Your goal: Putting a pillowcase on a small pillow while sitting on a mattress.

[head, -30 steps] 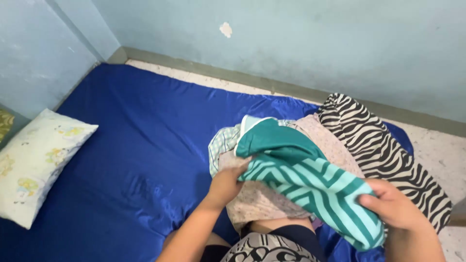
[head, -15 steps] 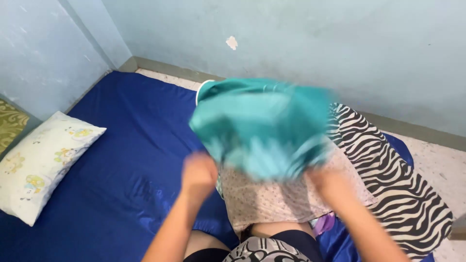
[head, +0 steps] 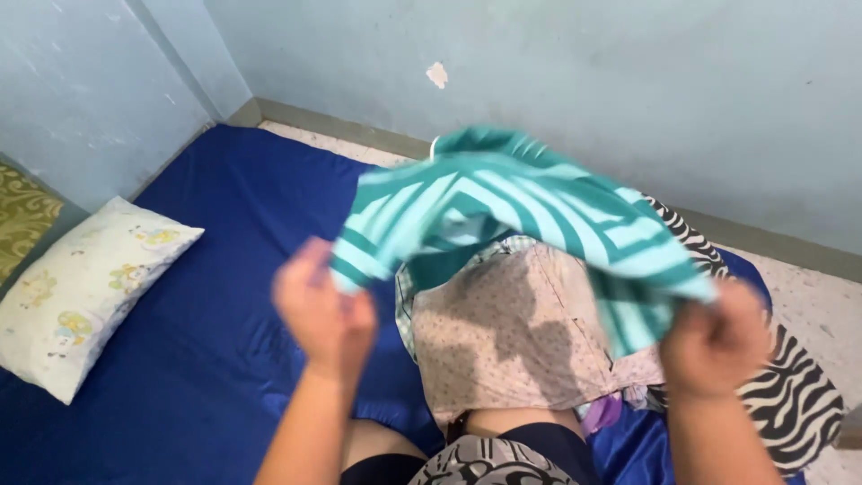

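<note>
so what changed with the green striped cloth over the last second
The green striped cloth was lifted off the clothes pile and now hangs spread in the air. The left hand and right hand rose and moved apart, each gripping an edge. The pillow, blue sheet and zebra-print cloth stayed put.
</note>
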